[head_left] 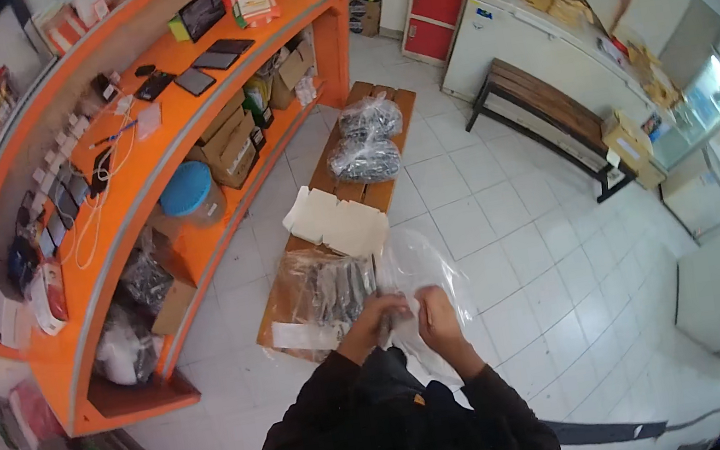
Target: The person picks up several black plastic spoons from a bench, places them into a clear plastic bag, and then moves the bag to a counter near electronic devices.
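My right hand (437, 314) is closed on a large clear plastic bag (427, 266), which spreads out beyond it over the floor. Close beside it, my left hand (380, 321) is closed too, at the bag's gathered near edge; its fingertips are partly hidden. On the wooden bench (276, 317), next to my left hand, lie several dark, flat items (337, 289) in clear plastic, their kind not plain. A white sheet (302, 336) lies at their near end. Just beyond them rests an unfolded pale cardboard piece (336, 219).
Two clear bags of dark items (366, 161) sit at the bench's far end. An orange curved counter (71, 347) with shelves runs along the left, holding cardboard boxes (230, 151) and a blue-lidded bucket (187, 190). Another bench (542, 105) stands at the right, before a white chest (500, 41).
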